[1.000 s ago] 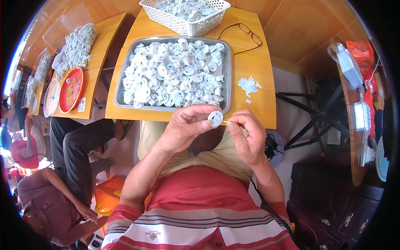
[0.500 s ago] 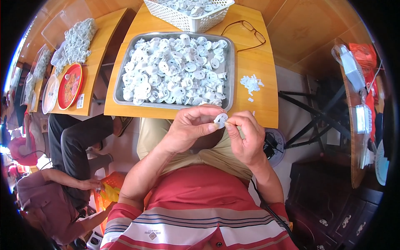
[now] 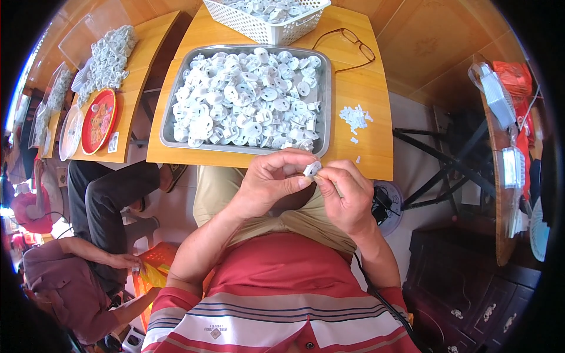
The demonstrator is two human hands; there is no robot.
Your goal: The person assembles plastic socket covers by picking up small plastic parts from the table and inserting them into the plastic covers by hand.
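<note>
White plastic fitting: seen in the head view, a small disc-faced piece is held up at the near edge of the wooden table, just off the near right corner of the metal tray.
Left hand: grasping the fitting between thumb and fingertips, back of the hand toward the lap.
Right hand: thumb and index finger pinched on the fitting's right side; anything smaller between them is hidden.
Between the hands: the fitting lies at the right tip of the left hand and up and left of the right palm, touched by both, so neither is nearer. Its disc is tilted; fingers cover too much to settle its long axis.
Tray: heaped with similar white pieces, a bare patch showing toward its far right corner.
White pegs: a small pile between the tray's right rim and the table's right edge, with two strays nearer the table's near edge.
Far edge: a white perforated basket of pale parts, and eyeglasses toward the far right corner.
Left side: a seated co-worker's hand at a yellow item.
</note>
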